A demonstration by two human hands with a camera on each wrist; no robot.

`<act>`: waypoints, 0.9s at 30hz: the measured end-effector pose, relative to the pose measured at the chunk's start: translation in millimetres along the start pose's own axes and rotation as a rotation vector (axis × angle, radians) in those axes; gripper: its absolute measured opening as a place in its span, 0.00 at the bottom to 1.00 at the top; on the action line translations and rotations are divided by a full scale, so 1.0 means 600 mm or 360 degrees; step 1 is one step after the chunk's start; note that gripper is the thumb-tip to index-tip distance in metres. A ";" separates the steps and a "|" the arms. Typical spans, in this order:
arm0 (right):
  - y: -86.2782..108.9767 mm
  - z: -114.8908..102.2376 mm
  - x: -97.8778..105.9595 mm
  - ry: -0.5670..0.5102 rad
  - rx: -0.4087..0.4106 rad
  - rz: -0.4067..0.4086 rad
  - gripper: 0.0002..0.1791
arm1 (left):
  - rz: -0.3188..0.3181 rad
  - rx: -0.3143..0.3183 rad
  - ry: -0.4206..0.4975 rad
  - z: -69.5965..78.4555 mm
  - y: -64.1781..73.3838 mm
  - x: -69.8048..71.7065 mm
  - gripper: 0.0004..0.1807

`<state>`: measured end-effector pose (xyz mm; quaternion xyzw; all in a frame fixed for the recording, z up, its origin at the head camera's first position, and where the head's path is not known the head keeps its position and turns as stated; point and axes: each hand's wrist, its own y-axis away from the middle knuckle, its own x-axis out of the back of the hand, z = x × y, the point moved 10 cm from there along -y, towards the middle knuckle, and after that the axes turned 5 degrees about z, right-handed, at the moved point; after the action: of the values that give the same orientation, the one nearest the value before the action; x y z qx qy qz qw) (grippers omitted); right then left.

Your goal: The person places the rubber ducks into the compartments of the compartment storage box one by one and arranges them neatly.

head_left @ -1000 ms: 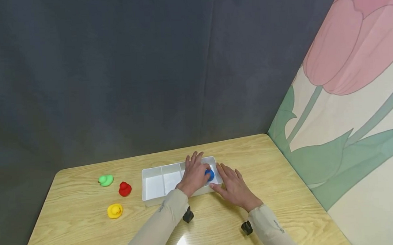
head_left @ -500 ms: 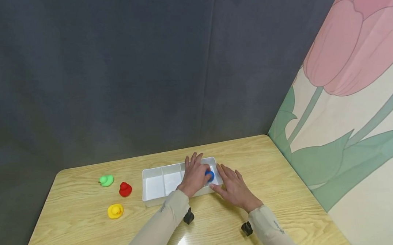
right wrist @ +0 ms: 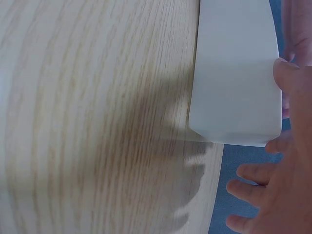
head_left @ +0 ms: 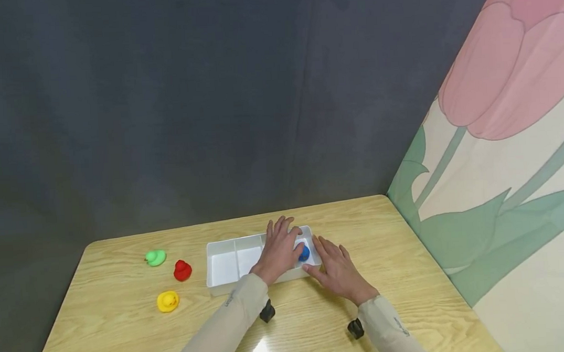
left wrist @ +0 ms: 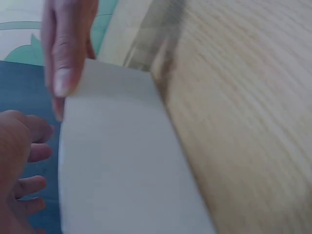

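A white divided tray (head_left: 221, 289) lies lengthwise on the table. Inside its right-end compartment sits a small blue toy duck (head_left: 304, 254), partly hidden by the left thumb. My left hand (head_left: 277, 256) hovers over the right part of the tray, thumb and index finger spread apart beside the duck. My right hand (head_left: 338, 272) rests at the tray's right end, its thumb on the front rim and fairly straight fingers along the end wall. The right wrist view shows that thumb on the tray wall (right wrist: 234, 92), the other fingers spread past the corner.
On the table's left side lie a green rubber duck (head_left: 156, 257), a red rubber duck (head_left: 182, 270) and a yellow rubber duck (head_left: 168, 302). A dark curtain (head_left: 190, 122) hangs behind the table. A tulip-printed wall (head_left: 514, 187) borders it on the right.
The left thumb and index finger have parted and let go of the blue duck, which stays in the right-end compartment. My right hand keeps its place at the tray's end.
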<state>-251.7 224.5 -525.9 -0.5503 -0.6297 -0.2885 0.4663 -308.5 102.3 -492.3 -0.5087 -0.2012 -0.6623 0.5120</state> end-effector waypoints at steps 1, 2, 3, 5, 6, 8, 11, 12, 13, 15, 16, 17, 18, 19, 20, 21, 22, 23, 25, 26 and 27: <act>0.000 0.000 0.000 0.0004 -0.0002 -0.0002 0.48 | 0.0025 -0.0005 0.0008 -0.001 0.001 0.009 0.17; 0.000 0.000 0.000 0.0007 -0.0006 -0.0005 0.48 | 0.0050 -0.0009 0.0018 -0.002 0.002 0.018 0.18; 0.000 -0.001 0.001 0.0008 -0.0009 -0.0008 0.48 | 0.0072 -0.0010 0.0013 -0.003 0.003 0.027 0.19; 0.001 -0.001 0.000 0.0010 -0.0016 -0.0016 0.48 | 0.0111 -0.0020 0.0002 -0.006 0.007 0.043 0.20; 0.001 -0.001 0.000 0.0008 -0.0018 -0.0019 0.48 | 0.0125 -0.0026 0.0001 -0.008 0.010 0.050 0.20; 0.002 -0.001 0.000 0.0013 -0.0013 -0.0017 0.48 | 0.0153 -0.0036 -0.0006 -0.012 0.016 0.064 0.20; 0.003 0.000 0.000 0.0023 0.0000 -0.0013 0.48 | 0.0175 -0.0017 -0.0005 -0.023 0.027 0.083 0.20; 0.004 0.000 0.000 0.0024 -0.0003 -0.0018 0.49 | 0.0182 -0.0002 0.0002 -0.028 0.030 0.088 0.19; 0.005 0.001 0.000 0.0027 -0.0004 -0.0021 0.49 | 0.0191 0.0016 0.0006 -0.034 0.035 0.094 0.19; 0.006 0.002 0.000 0.0019 -0.0010 -0.0025 0.49 | 0.0216 0.0054 0.0023 -0.047 0.043 0.105 0.18; 0.006 0.003 0.001 0.0014 -0.0013 -0.0022 0.49 | 0.0226 0.0075 0.0032 -0.054 0.047 0.110 0.18; 0.007 0.003 0.002 0.0013 -0.0017 -0.0021 0.49 | 0.0238 0.0090 0.0029 -0.061 0.051 0.115 0.18; 0.007 0.004 0.002 0.0013 -0.0019 -0.0019 0.49 | 0.0255 0.0103 0.0035 -0.068 0.056 0.121 0.18; 0.007 0.004 0.003 0.0013 -0.0016 -0.0013 0.49 | 0.0270 0.0115 0.0034 -0.076 0.060 0.127 0.18; 0.008 0.004 0.003 0.0014 -0.0013 -0.0011 0.49 | 0.0289 0.0123 0.0030 -0.083 0.065 0.133 0.18; 0.007 0.005 0.002 0.0019 -0.0018 -0.0020 0.49 | 0.0306 0.0130 0.0022 -0.090 0.070 0.139 0.17; 0.007 0.005 0.002 0.0017 -0.0020 -0.0025 0.50 | 0.0325 0.0138 0.0013 -0.096 0.076 0.146 0.17; 0.007 0.006 0.000 0.0016 -0.0027 -0.0038 0.50 | 0.0351 0.0143 0.0004 -0.103 0.081 0.154 0.17; 0.007 0.006 -0.001 0.0008 -0.0028 -0.0052 0.50 | 0.0393 0.0174 -0.0002 -0.119 0.093 0.168 0.16; 0.006 0.006 -0.002 0.0008 -0.0030 -0.0058 0.51 | 0.0417 0.0193 -0.0005 -0.127 0.100 0.175 0.16; 0.006 0.005 -0.002 0.0001 -0.0033 -0.0061 0.51 | 0.0433 0.0220 -0.0002 -0.136 0.106 0.182 0.16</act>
<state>-249.1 227.6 -529.0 -0.5428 -0.6370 -0.3042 0.4551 -286.2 -38.7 -445.1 -0.4953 -0.1758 -0.5711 0.6306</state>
